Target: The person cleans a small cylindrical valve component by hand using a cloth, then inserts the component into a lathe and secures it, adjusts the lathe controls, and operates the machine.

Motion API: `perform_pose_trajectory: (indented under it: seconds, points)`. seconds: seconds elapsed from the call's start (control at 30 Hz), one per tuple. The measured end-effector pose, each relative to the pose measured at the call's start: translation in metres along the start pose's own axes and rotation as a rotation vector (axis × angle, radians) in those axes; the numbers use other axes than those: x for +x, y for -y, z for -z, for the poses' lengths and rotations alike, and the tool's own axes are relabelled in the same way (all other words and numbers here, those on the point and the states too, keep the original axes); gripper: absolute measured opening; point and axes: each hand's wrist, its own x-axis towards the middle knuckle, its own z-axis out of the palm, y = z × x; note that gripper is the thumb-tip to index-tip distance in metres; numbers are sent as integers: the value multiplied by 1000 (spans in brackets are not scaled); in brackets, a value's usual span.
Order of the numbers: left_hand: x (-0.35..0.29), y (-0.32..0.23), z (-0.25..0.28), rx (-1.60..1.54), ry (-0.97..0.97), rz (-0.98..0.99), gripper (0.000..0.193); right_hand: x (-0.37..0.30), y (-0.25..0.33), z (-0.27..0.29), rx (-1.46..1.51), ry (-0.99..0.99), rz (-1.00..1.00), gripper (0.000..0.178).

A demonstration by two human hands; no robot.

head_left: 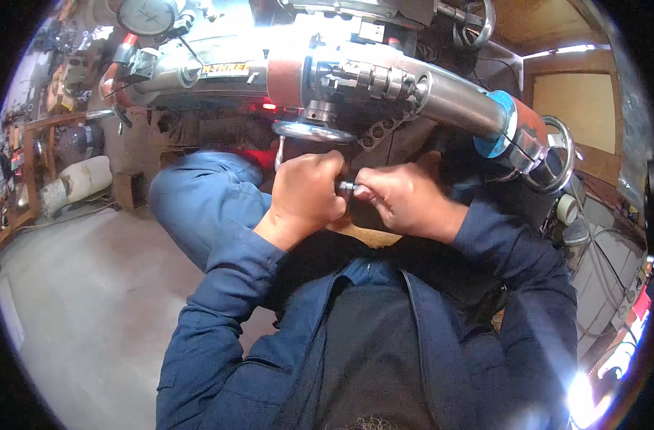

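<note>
My left hand (pixel 305 190) and my right hand (pixel 407 197) meet in front of my chest, both with the fingers curled closed. Between them a short piece of a small dark and silvery metal rod (pixel 348 185) shows. Each fist wraps one side of it, so its ends are hidden and I cannot tell its kind. Just beyond my left hand is a machine's metal handwheel (pixel 314 131) with a small crank handle (pixel 279 153). My hands look apart from the wheel.
A machine with a long metal cylinder (pixel 462 104) spans the far side. At its right end is another handwheel (pixel 560 154); a round dial gauge (pixel 146 16) stands upper left. A whitish container (pixel 87 178) lies at left on the grey floor (pixel 105 287). Cables (pixel 600 251) hang at right.
</note>
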Motion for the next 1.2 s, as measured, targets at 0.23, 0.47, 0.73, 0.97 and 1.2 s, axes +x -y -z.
perform_pose_trajectory:
  seconds: [0.23, 0.47, 0.73, 0.97, 1.2]
  points:
    - [5, -1, -9, -2, 39, -61, 25, -13, -10, -4, -220, -64, 100, 10]
    - [13, -8, -5, -231, -197, 154, 17, -3, 10, 37, 1107, 248, -393, 39]
    - [14, -20, -1, -360, -49, 159, 7, -14, -1, 45, 214, -39, -31, 16]
    - [17, -21, 1, -374, 104, 244, 13, -14, -4, 38, 187, -47, -2, 17]
    - [15, -20, -2, -334, 139, 220, 16, -12, -5, 38, 19, -75, 84, 16]
